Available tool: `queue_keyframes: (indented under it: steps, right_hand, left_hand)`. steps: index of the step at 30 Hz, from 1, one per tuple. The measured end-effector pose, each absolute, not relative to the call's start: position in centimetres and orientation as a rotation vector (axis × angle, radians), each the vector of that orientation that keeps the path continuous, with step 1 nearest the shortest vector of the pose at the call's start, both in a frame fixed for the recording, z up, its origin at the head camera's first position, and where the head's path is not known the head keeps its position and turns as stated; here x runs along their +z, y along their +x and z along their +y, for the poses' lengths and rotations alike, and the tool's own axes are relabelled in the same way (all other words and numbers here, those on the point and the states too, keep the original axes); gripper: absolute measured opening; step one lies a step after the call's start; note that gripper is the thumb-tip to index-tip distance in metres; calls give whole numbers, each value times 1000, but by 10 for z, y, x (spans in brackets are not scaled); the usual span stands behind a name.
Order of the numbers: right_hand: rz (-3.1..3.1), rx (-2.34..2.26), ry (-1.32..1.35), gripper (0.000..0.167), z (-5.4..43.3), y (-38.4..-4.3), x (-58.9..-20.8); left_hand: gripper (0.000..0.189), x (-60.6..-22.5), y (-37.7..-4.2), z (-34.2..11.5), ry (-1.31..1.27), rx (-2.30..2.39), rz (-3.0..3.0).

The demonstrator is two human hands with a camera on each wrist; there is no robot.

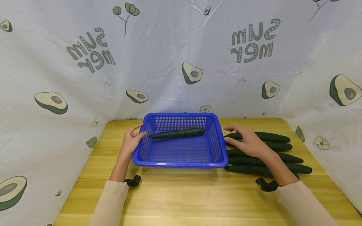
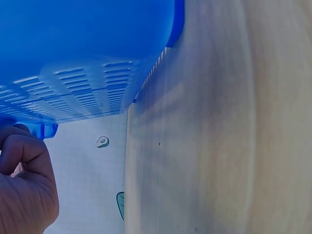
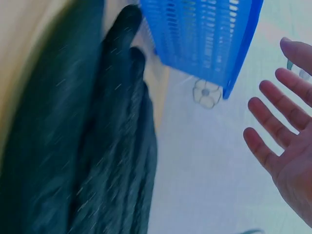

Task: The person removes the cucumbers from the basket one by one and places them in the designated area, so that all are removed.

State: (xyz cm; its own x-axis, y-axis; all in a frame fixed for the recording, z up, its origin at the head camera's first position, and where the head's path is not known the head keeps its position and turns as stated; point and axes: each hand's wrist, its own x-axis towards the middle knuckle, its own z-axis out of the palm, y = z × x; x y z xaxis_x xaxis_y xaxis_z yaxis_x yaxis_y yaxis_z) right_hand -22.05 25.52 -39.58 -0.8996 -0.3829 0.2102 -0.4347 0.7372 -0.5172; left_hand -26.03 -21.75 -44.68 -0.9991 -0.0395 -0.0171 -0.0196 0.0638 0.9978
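A blue plastic basket (image 1: 181,164) with slotted walls stands on the table, and a single long green cucumber (image 1: 178,133) lies inside it toward the back. At the basket's left rim my left hand (image 1: 130,142) pinches the edge, thumb over the inside and fingers curled outside. In the left wrist view those curled fingers (image 2: 29,151) meet the rim. My right hand (image 1: 250,142) hovers over several cucumbers (image 1: 271,137) lying side by side, just off the basket's right rim. The right wrist view shows its fingers (image 3: 273,117) spread and holding nothing.
The wooden table (image 1: 192,197) extends in front of the basket. A white cloth (image 1: 164,62) printed with avocados hangs behind the table and along both sides. Each wrist wears a small black device, such as the one on the right (image 1: 266,185).
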Motion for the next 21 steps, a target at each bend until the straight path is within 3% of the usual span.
queue_keyframes:
  steps: [21]
  right_hand:
    - [-2921, 861, 924, 57, 180, -277, -389]
  left_hand:
    - [54, -446, -264, -221, 104, -2216, -2268]
